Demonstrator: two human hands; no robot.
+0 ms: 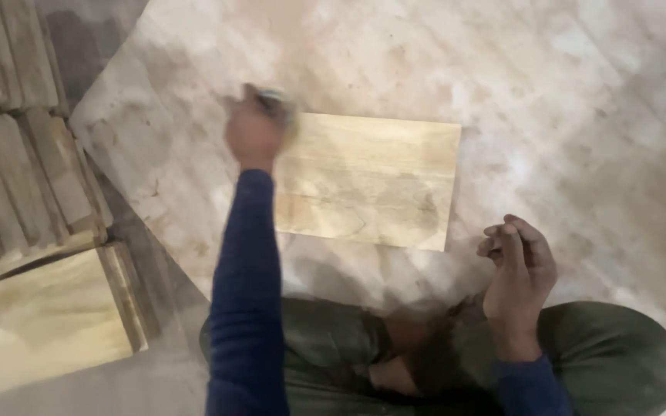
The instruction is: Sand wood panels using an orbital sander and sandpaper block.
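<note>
A pale rectangular wooden board lies flat on a worn, stained sheet in front of my crossed legs. My left hand, arm in a dark blue sleeve, reaches to the board's far left corner and is closed around a small blurred object; what it is I cannot tell. My right hand hovers above my right knee, apart from the board, fingers loosely curled with nothing in them.
Stacks of similar wooden boards stand on edge at the left. Another pile lies flat at the lower left. My legs in green trousers fill the bottom edge.
</note>
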